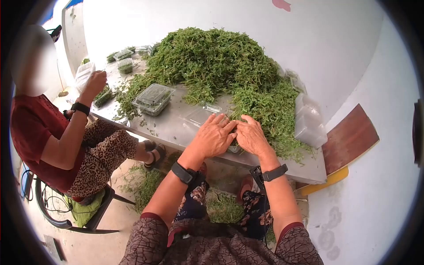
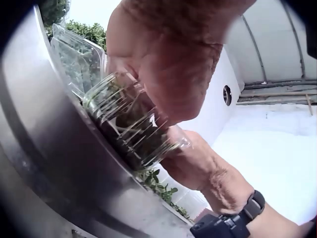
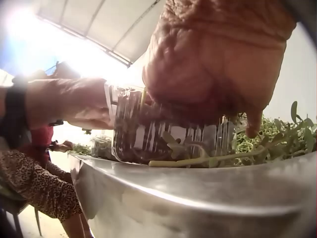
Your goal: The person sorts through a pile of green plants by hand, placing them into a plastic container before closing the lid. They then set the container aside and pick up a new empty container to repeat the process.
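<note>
A clear plastic clamshell box (image 2: 126,121) filled with greens sits at the front edge of the metal table. In the head view both hands cover most of it. My left hand (image 1: 213,136) lies over the box with its fingers stretched forward and pressing on the greens. Beside it, my right hand (image 1: 252,136) reaches over the box's right part, fingertips close to those of the left. The box's hinged lid (image 1: 197,116) is folded back, away from me. A loose green stem (image 3: 198,161) lies along the box's near side in the right wrist view.
A big heap of leafy greens (image 1: 212,62) covers the table's back. A closed, filled clamshell (image 1: 153,99) stands to the left, with stacked empty boxes (image 1: 310,121) at the right. Another person (image 1: 48,137) sits at the left. A reddish board (image 1: 352,137) leans at the right.
</note>
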Demonstrator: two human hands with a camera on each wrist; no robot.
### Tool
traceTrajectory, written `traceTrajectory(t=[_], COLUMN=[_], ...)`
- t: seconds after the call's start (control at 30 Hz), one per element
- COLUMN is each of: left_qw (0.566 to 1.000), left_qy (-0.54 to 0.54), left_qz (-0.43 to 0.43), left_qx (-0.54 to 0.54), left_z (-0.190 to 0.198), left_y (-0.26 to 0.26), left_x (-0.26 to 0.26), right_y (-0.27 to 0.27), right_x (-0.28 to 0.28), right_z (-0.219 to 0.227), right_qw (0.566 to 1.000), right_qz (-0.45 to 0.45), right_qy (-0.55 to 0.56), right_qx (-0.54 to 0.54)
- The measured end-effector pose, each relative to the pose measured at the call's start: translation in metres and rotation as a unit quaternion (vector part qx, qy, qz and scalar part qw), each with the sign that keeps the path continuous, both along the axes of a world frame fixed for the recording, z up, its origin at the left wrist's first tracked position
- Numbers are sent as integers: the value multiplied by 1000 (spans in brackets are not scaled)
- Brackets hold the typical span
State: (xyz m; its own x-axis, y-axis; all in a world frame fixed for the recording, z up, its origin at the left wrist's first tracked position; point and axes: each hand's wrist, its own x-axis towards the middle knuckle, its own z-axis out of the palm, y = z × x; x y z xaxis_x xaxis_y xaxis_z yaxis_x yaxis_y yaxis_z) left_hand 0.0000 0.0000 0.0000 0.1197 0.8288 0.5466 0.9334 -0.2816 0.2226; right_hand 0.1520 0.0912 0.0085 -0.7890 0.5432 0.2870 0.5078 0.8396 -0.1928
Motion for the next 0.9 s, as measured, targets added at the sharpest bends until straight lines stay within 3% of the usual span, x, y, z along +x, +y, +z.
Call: traceTrajectory(t=[0.07, 0.2, 0.3, 0.37, 0.53, 0.7, 0.77, 0.83, 0.9], left_qw=[1000, 1000, 999, 996, 995, 994, 996, 996, 996], left_qy=[6, 8, 23, 48, 72, 87, 81, 83, 85], left_qz=[-14, -14, -18, -28, -14, -8, -14, -13, -13], left_qx=[-1, -4, -29, -72, -70, -70, -46, -40, -35], left_z=[0, -9, -7, -3, -3, -8, -8, -8, -9], left_y=[-1, -4, -1, 1, 5, 8, 8, 8, 7], left_x=[1, 2, 0, -1, 0, 1, 0, 0, 0], right_y=[1, -3, -1, 4, 3, -6, -17, -16, -10], right_x=[-1, 3, 6, 8, 18, 21, 16, 12, 9], right_z=[-7, -12, -11, -9, 9, 8, 10, 6, 4], right_qw=[997, 997, 990, 977, 961, 971, 984, 985, 994], right_qz=[-5, 8, 25, 36, 29, 23, -15, -16, 3], right_qy=[75, 79, 134, 190, 260, 233, 175, 173, 100], right_qx=[-10, -15, -23, -92, -88, -57, 9, 12, 51])
